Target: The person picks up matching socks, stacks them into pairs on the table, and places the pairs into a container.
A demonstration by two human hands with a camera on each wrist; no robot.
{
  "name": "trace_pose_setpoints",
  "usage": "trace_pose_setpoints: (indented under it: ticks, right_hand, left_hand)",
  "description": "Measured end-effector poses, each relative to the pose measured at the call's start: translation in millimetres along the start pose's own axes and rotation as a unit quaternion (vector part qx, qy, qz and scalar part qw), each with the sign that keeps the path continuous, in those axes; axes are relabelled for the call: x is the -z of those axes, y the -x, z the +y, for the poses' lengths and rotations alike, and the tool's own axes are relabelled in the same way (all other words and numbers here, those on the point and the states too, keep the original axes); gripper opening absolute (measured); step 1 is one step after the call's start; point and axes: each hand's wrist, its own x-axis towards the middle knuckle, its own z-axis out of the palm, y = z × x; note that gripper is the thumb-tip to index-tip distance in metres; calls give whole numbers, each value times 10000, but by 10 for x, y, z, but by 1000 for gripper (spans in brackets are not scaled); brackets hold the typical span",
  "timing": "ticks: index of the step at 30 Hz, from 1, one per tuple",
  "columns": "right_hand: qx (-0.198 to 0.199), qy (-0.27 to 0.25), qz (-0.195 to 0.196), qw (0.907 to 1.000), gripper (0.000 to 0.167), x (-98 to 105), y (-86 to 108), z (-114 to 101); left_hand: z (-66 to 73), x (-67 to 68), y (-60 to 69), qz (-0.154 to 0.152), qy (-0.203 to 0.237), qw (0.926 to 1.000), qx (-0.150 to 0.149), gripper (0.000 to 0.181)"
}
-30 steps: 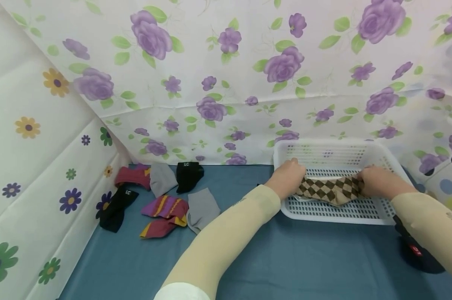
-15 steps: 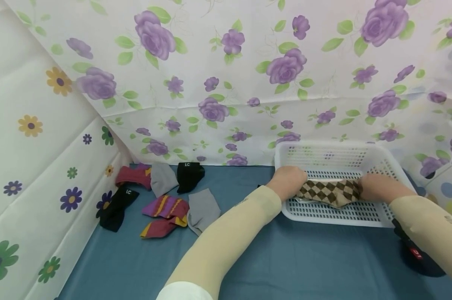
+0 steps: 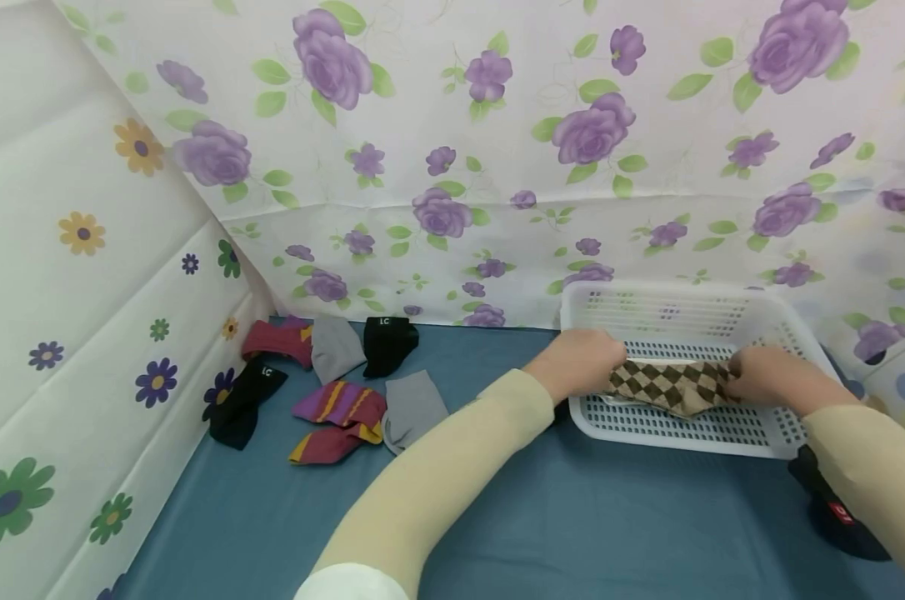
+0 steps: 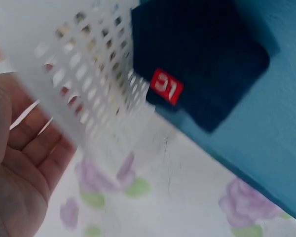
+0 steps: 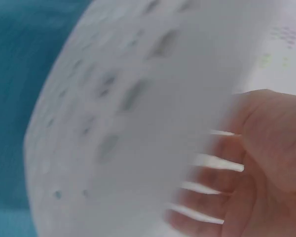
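A beige-and-brown checkered sock (image 3: 673,385) lies stretched sideways inside the white plastic basket (image 3: 685,446), low near its front side. My left hand (image 3: 582,360) holds the sock's left end, and my right hand (image 3: 778,379) pinches its right end. Something white shows just under the sock. In the left wrist view, the left hand (image 4: 27,148) reaches behind the perforated basket wall (image 4: 64,94), which partly covers its fingers. The right wrist view has the basket wall (image 5: 138,123) hiding the fingertips of the right hand (image 5: 256,158).
Left on the blue cloth lie two grey socks (image 3: 415,407), black socks (image 3: 390,343), and striped purple-red socks (image 3: 340,404). A dark sock with a red label (image 3: 842,517) sits by the basket's front right corner. Flowered sheets (image 3: 452,208) rise behind and at the left.
The head view has shifted slightly, so the scene sits further right. Both hands stay at the ends of the checkered sock, with little movement.
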Motion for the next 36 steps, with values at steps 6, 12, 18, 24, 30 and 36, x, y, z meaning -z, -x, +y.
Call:
trace_pose_setpoints:
  ticks: [6,12,18,24,30,36]
  right_hand:
    - [342,-115,732,9967,62,160,336,-200]
    - [844,-344,1993,9757,54,171,769,-630]
    - [1451,-467,3421,9272,45,60,1086,-1045]
    - [2102,-515,4333,8749,47,-70,1199,-1286]
    - [2230,-729,4458,8638,47,-344,1249,-1414]
    - [2455,-1017,4451,8551,40,-645,1268,-1529]
  left_hand:
    - [-294,302,388,695,706,9949,198,16]
    - [-575,380,961,1970,804,9742,752,22]
    - [-631,299,1455,3036,915,9430,1016,23]
    - [-504,57,1733,3614,968,9199,1174,30]
    - [-357,-198,1881,3576,1109,9182,1295,34]
    - [-265,-459,1999,3395,1285,9193,1523,37]
